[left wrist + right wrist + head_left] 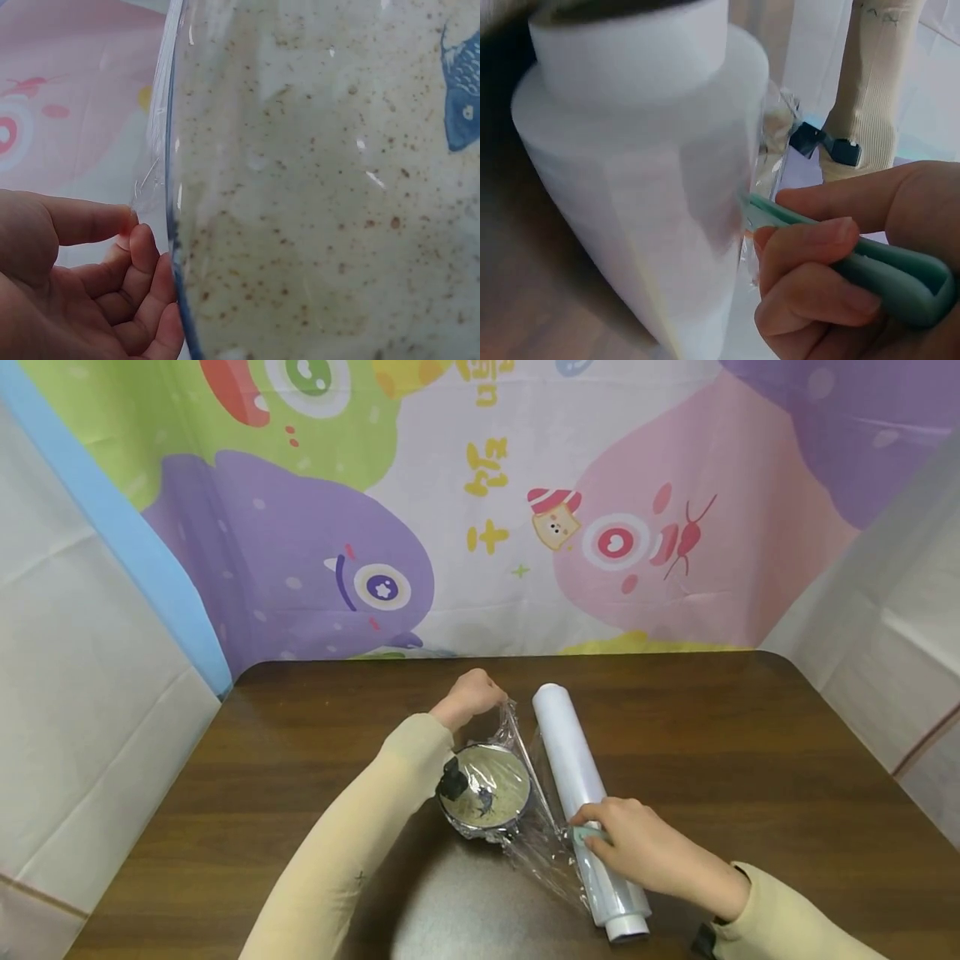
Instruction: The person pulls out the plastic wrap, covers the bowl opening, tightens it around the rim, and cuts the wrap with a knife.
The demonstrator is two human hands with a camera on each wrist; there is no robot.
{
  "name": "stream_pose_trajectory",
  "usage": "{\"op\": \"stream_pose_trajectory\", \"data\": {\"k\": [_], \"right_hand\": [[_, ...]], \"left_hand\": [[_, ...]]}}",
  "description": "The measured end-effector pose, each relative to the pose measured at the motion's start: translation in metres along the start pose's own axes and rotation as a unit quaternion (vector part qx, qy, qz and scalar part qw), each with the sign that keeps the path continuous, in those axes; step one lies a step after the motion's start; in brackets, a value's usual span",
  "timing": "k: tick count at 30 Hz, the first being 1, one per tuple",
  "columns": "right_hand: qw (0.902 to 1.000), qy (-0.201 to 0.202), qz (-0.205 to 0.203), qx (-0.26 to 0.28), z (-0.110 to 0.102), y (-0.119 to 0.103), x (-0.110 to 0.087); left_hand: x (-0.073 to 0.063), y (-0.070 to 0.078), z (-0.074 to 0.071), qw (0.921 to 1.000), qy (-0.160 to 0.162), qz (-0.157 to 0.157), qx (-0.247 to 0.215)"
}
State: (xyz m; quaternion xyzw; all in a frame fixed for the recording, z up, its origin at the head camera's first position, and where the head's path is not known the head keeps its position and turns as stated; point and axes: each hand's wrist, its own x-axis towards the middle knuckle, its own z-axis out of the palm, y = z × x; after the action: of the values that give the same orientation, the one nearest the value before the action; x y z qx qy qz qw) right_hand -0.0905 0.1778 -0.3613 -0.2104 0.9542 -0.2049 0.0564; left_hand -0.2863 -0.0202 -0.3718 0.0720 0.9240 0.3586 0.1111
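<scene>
A speckled bowl (502,777) with a dark blue rim and a blue fish (461,116) inside stands near the table's middle, clear plastic wrap over its top. At its far side my left hand (474,693) pinches the wrap's edge between thumb and forefinger. From the bowl the wrap (542,852) stretches right to a thick white roll of plastic wrap (567,747). My right hand (645,847) is over the roll's near half, gripping a small mint-green handled tool (889,281), probably a knife. Its tip meets the wrap at the roll's side; the blade is barely visible.
Both things lie on a dark brown wooden table (315,727). Behind it hangs a cartoon-printed cloth (465,585), with pale cloth walls at left and right. A black wrist camera (452,779) on my left sleeve overlaps the bowl's left rim.
</scene>
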Motion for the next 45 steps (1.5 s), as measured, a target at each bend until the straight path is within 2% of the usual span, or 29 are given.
{"op": "stream_pose_trajectory", "data": {"k": [11, 25, 32, 37, 45], "right_hand": [[0.9998, -0.005, -0.017, 0.013, 0.007, 0.000, -0.020], [0.9978, -0.028, -0.041, 0.045, 0.018, 0.001, -0.046], [0.9948, -0.057, -0.038, 0.075, 0.022, 0.003, -0.053], [0.9936, -0.077, -0.032, 0.076, 0.023, 0.005, -0.057], [0.9927, -0.072, -0.070, 0.066, 0.023, 0.010, -0.064]], "left_hand": [[0.000, 0.001, -0.003, 0.9998, -0.004, -0.015, -0.013], [0.000, -0.003, -0.004, 0.9989, -0.006, -0.017, -0.043], [0.000, -0.007, -0.007, 0.9969, -0.022, -0.025, -0.072], [-0.001, -0.010, -0.007, 0.9954, -0.031, -0.025, -0.087], [-0.003, -0.016, -0.013, 0.9914, -0.063, -0.045, -0.105]]}}
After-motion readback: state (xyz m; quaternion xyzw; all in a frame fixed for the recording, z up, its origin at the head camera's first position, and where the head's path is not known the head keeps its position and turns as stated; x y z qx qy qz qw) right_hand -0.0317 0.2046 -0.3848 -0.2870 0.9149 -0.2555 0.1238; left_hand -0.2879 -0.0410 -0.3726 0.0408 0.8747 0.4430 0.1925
